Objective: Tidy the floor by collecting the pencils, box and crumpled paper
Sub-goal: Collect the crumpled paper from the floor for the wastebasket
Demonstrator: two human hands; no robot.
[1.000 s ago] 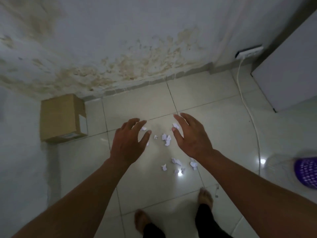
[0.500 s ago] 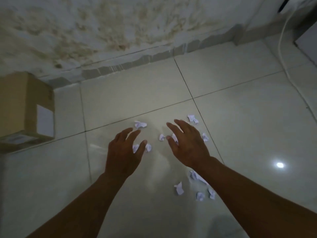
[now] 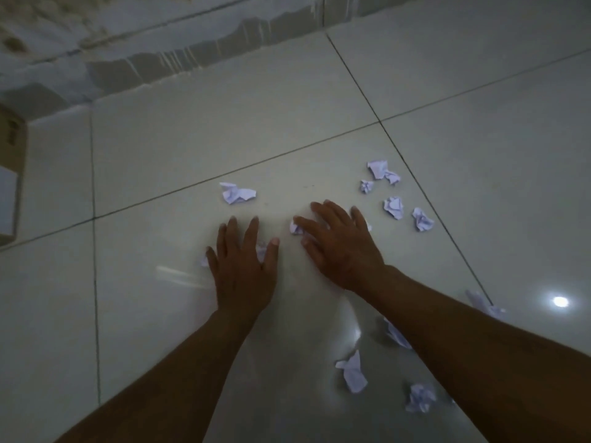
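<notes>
Both hands had dropped from hovering to the floor (image 3: 160, 155): the left hand (image 3: 244, 266) lay spread over a paper scrap (image 3: 261, 251), the right hand (image 3: 339, 247) open, fingers touching another scrap (image 3: 295, 227). Neither gripped yet; the box (image 3: 11, 174) sat at the left edge.

Glossy pale tiled floor (image 3: 198, 129), dark grout lines, stained wall base (image 3: 160, 55), lamp glare (image 3: 560, 301)
</notes>
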